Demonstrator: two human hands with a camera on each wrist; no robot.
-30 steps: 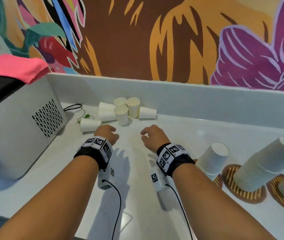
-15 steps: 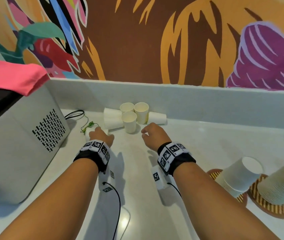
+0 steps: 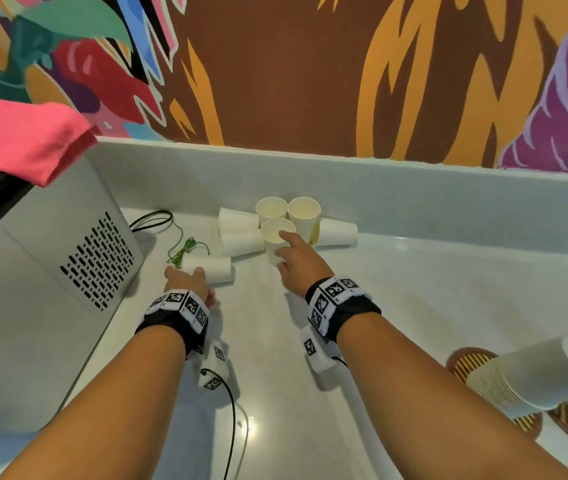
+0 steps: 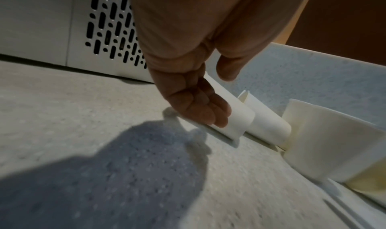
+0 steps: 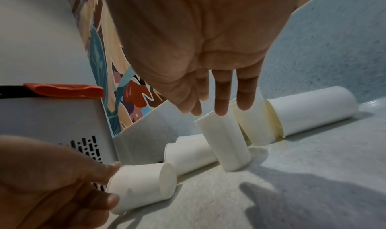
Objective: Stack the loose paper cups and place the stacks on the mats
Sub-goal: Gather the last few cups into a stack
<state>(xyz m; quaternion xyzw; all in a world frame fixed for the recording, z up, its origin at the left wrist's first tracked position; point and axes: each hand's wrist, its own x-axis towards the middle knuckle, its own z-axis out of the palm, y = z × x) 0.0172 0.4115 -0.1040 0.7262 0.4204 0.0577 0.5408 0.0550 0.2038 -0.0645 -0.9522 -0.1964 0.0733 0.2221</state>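
Loose paper cups (image 3: pixel 239 233), seven: three upright, four lying, clustered at the tabletop's (image 3: pixel 414 292) far edge. Left hand (image 3: pixel 189 284) gripping one lying cup (image 3: pixel 211 268); right hand (image 3: pixel 298 259) fingers extended, touching an upright cup (image 3: pixel 274 239). Two stacks (image 3: pixel 532 377) on mats (image 3: pixel 466 363) at near right corner.

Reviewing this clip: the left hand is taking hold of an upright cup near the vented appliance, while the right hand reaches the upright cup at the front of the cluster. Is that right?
Not quite. The cup at the left hand lies on its side, not upright; the right wrist view shows it best, with thumb and fingers at its open end. The rest stands: the right hand is at the upright front cup.
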